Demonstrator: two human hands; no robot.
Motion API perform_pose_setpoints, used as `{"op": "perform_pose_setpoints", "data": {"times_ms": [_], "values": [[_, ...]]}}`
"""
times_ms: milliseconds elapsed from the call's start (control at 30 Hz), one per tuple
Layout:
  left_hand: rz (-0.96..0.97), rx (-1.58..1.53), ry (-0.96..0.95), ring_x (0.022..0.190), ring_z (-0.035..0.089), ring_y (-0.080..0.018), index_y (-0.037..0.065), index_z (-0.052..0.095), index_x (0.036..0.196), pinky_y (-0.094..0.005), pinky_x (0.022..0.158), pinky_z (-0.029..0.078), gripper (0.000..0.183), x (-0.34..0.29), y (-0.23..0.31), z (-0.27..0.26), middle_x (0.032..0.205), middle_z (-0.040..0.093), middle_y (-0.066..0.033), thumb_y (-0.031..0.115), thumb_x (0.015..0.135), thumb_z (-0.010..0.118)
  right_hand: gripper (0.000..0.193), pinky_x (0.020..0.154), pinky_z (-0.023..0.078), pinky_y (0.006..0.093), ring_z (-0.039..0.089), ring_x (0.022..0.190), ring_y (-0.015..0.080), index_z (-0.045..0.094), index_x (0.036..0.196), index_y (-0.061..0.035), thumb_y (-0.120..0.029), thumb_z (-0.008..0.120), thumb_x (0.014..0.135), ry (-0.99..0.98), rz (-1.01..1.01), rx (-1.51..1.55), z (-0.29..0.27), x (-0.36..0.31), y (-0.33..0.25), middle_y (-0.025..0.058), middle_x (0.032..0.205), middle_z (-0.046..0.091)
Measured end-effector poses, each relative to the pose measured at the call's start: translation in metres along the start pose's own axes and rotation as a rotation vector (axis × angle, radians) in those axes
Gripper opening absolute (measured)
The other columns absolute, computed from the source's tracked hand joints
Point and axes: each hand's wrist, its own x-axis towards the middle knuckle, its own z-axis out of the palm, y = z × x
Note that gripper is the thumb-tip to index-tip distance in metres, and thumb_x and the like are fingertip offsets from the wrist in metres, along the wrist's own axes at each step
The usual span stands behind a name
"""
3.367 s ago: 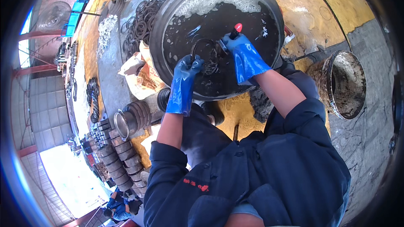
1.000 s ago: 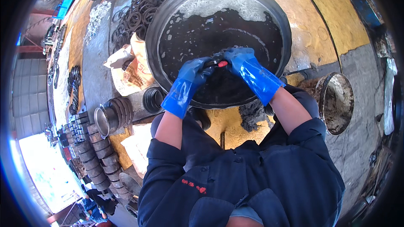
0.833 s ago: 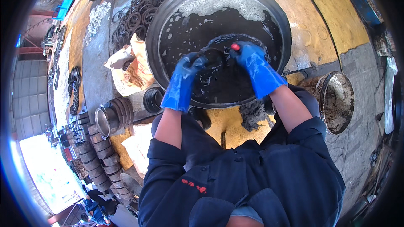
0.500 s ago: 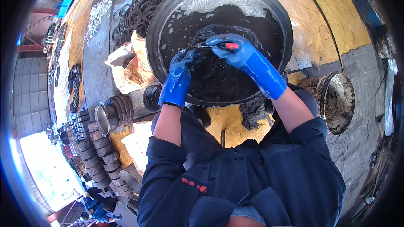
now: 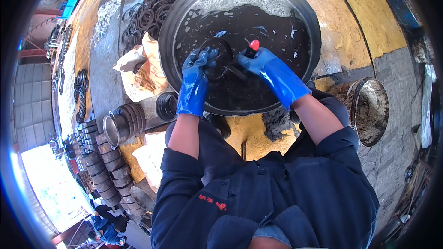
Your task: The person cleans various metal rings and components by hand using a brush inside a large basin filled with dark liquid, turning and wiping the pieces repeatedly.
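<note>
Both my hands wear wet blue rubber gloves above a wide, round dark basin [image 5: 167, 46]. Dark liquid with pale foam at the far side fills it. My left hand [image 5: 194, 78] is closed around the left side of a black ring [image 5: 228, 48], tilted over the liquid. Just to its right, my right hand [image 5: 264, 67] grips a hand tool [image 5: 254, 46] whose black handle ends in red, pointing up and away from me. A dark, blurred shaft reaches from below that hand toward the ring; the tool's tip is not clear.
Black rings [image 5: 150, 11] lie heaped left of the basin, beside a torn paper sack [image 5: 150, 71]. Stacked metal cylinders [image 5: 108, 166] stand at the lower left. On the right is a grimy open drum [image 5: 371, 110]. Another person [image 5: 108, 230] is at the far lower left.
My right hand has turned, swinging the red handle end from sideways to upward, and shifted slightly right and down. The ring in my left hand now shows its round outline more openly.
</note>
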Motion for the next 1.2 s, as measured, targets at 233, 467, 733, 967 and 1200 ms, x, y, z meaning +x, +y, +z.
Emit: {"op": "perform_pose_setpoints", "data": {"times_ms": [233,467,733,967,1200], "values": [[-0.011,0.171,-0.087,0.068,0.063,-0.012,0.001,0.066,0.117,-0.0224,0.063,0.05,0.024,-0.005,-0.002,0.015,0.104,0.073,-0.0114,0.011,0.095,0.062,0.027,0.08,0.056,0.04,0.069,0.091,0.0316,0.071,0.108,-0.0188,-0.027,0.073,0.083,0.416,-0.826,-0.445,0.005,-0.006,-0.002,0.0094,0.103,0.072],[-0.034,0.183,-0.169,0.074,0.064,-0.0119,0.0,0.065,0.117,-0.0249,0.069,0.053,0.025,-0.016,0.002,0.018,0.103,0.073,-0.011,0.012,0.096,0.063,0.033,0.078,0.053,0.0393,0.07,0.085,0.0284,0.072,0.105,-0.0124,-0.037,0.068,0.084,0.068,-0.066,-0.102,0.007,0.011,0.016,0.0157,0.09,0.072],[0.128,0.17,-0.114,0.092,0.062,-0.0117,0.002,0.069,0.115,-0.0256,0.087,0.048,0.025,-0.024,-0.004,0.025,0.101,0.07,-0.0024,0.014,0.093,0.067,0.031,0.076,0.053,0.0307,0.068,0.086,0.0181,0.071,0.103,0.0006,-0.022,0.074,0.082,-0.206,0.02,0.703,0.024,0.014,0.034,0.0098,0.098,0.072],[0.126,0.224,-0.162,0.1,0.065,-0.016,0.0,0.065,0.12,-0.0286,0.092,0.05,0.03,-0.018,-0.007,0.017,0.113,0.069,-0.0089,0.015,0.094,0.067,0.03,0.081,0.053,0.031,0.068,0.087,0.0162,0.072,0.107,-0.0062,-0.027,0.072,0.085,-0.2,-0.076,0.287,0.015,-0.015,-0.007,0.009,0.095,0.072],[0.011,0.079,-0.134,0.109,0.066,-0.0268,-0.005,0.055,0.129,-0.0352,0.088,0.058,0.035,-0.021,-0.003,0.022,0.12,0.066,-0.0194,0.01,0.098,0.058,0.033,0.088,0.052,0.0432,0.067,0.101,0.0321,0.066,0.117,-0.0201,-0.035,0.065,0.087,0.156,-0.247,-0.761,0.024,-0.02,-0.007,0.0101,0.11,0.07]]}}
